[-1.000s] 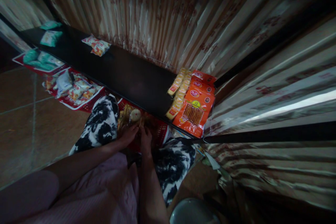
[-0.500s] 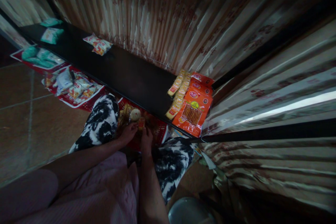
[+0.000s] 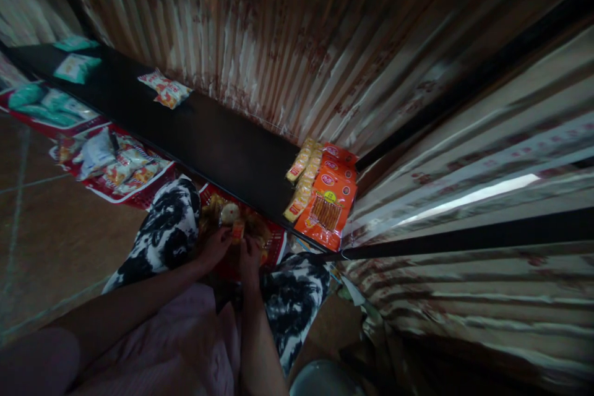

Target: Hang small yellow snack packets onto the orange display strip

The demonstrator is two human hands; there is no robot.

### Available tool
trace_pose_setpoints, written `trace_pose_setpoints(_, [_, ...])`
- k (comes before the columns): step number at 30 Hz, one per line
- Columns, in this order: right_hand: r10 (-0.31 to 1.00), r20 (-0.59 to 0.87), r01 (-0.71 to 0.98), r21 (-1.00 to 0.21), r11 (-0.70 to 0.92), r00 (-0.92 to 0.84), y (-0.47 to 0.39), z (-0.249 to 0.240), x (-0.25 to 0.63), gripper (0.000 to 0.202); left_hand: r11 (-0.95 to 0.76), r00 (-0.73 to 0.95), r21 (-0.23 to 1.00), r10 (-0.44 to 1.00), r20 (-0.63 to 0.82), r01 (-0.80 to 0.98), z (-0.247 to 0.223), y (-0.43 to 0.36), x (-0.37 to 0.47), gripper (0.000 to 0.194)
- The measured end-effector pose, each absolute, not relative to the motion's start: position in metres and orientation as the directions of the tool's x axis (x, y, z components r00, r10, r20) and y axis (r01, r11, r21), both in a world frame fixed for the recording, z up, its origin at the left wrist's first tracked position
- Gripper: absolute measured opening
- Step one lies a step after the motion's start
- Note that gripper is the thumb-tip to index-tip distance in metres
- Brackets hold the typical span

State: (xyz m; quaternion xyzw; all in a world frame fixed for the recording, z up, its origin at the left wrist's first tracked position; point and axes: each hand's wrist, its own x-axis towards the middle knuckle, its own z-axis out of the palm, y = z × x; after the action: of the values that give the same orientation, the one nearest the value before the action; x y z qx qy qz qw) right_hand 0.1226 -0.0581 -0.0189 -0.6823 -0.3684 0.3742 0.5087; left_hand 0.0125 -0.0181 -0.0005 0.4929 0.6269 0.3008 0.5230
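Observation:
A small packet with an orange label point(image 3: 237, 231) is between my two hands, above a red basket point(image 3: 279, 246) between my knees. My left hand point(image 3: 217, 246) has its fingers closed at the packet's left edge. On the other side, the fingers of my right hand point(image 3: 250, 253) pinch its right edge. A round pale item point(image 3: 229, 213) and several wrapped yellowish snacks lie in the basket beyond my fingers.
A black shelf point(image 3: 223, 142) runs past the basket, bearing orange snack bags point(image 3: 326, 210), yellow packs point(image 3: 301, 189), a white-and-orange bag point(image 3: 167, 89) and green bags point(image 3: 77, 68). Red baskets of bags stand at left. A pleated curtain point(image 3: 260, 31) hangs behind; a black pole crosses at right.
The view has shifted, so the shelf and baskets appear further left and slightly lower. Both hands stay at the small packet, which now shows more of its orange label.

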Motion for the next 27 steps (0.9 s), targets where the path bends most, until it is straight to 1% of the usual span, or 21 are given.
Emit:
trace_pose_setpoints(3, [0.896, -0.127, 0.142, -0.968, -0.204, 0.425, -0.058, -0.020, 0.123, 0.029, 0.321, 0.042, 0.895, 0.936, -0.350, 0.310, 0.001, -0.017, 0.011, 0.025])
trace_pose_setpoints(7, [0.897, -0.098, 0.166, -0.969, -0.185, 0.431, -0.059, -0.019, 0.121, 0.026, 0.360, 0.062, 0.894, 0.919, -0.389, 0.266, 0.008, -0.017, 0.010, 0.023])
trace_pose_setpoints(9, [0.899, -0.097, 0.162, -0.970, -0.182, 0.428, -0.059, -0.018, 0.121, 0.026, 0.345, 0.073, 0.901, 0.924, -0.375, 0.262, 0.011, -0.017, 0.009, 0.023])
trace_pose_setpoints(12, [0.912, -0.099, 0.153, -0.973, -0.172, 0.397, -0.061, -0.014, 0.121, 0.031, 0.291, 0.057, 0.908, 0.945, -0.321, 0.302, 0.013, -0.020, 0.009, 0.020])
trace_pose_setpoints(16, [0.920, -0.063, 0.185, -0.972, -0.145, 0.388, -0.062, -0.008, 0.122, 0.034, 0.205, 0.035, 0.905, 0.971, -0.235, 0.371, 0.016, -0.025, 0.008, 0.017])
trace_pose_setpoints(23, [0.912, -0.007, 0.237, -0.965, -0.114, 0.409, -0.064, -0.001, 0.123, 0.038, 0.017, 0.042, 0.893, 0.998, -0.040, 0.450, 0.022, -0.031, 0.008, 0.021])
trace_pose_setpoints(27, [0.902, 0.038, 0.309, -0.945, -0.107, 0.430, -0.066, 0.005, 0.123, 0.038, -0.029, 0.066, 0.888, 0.998, -0.002, 0.458, 0.024, -0.033, 0.009, 0.026])
